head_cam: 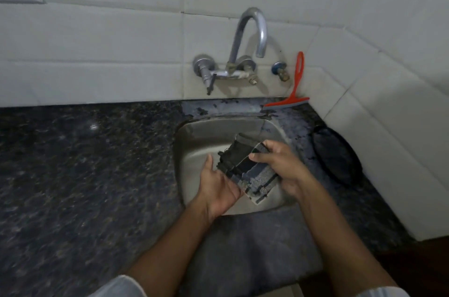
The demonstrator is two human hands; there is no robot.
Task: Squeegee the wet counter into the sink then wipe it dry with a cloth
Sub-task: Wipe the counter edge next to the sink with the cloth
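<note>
A dark grey and black cloth [247, 170], folded, is held over the steel sink [194, 146]. My right hand [279, 165] grips its right side, thumb on top. My left hand [218, 185] lies under its left edge, palm up, fingers spread against the cloth. A red squeegee [295, 87] leans against the tiled wall behind the sink, its blade resting on the counter. The dark speckled granite counter [85, 163] stretches to the left, with wet patches behind the sink.
A curved metal faucet [252, 31] juts from the wall above the sink, with a valve [280, 70] to its right. A round black lid or plate [336, 153] lies on the counter at the right, next to the corner wall.
</note>
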